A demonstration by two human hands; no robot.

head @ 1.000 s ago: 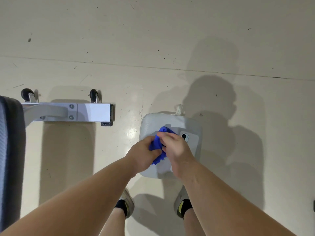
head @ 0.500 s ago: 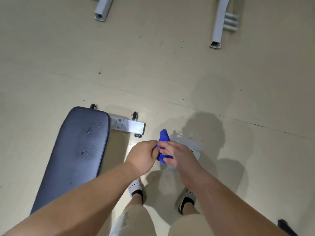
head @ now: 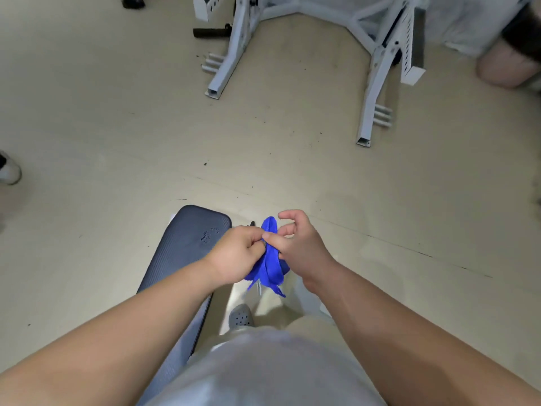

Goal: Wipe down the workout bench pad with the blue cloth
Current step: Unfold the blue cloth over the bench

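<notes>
- One dark bench pad (head: 187, 259) lay at lower left, running lengthwise away from the person. Its padded surface bore small pale specks near the far end, and nothing touched it. Risk: wiping had not begun, and strokes started short of that end would miss the specks.
- Left hand (head: 237, 257): its fingers were clenched on the near side of the blue cloth (head: 270, 259), knuckles up, just right of the pad's edge. Risk: so bunched a hold would offer the pad only a narrow ridge of fabric.
- Blue cloth: it was held in mid-air between both hands, crumpled into an upright bundle with one tip poking up and loose tails hanging. It hung over the floor (head: 409, 200) and a grey shoe (head: 240, 316), not over the pad. Risk: a slip during regripping would drop it onto the speck-marked floor, and grit could then be carried to the pad.
- Right hand (head: 301, 247): the thumb pinched the cloth's upper part, while the uppermost finger curled clear of the fabric. Risk: so light a pinch could give way if the left hand tugged.
- White rack frame (head: 371, 98) stood well apart, beyond both hands, and posed no evident hazard.
</notes>
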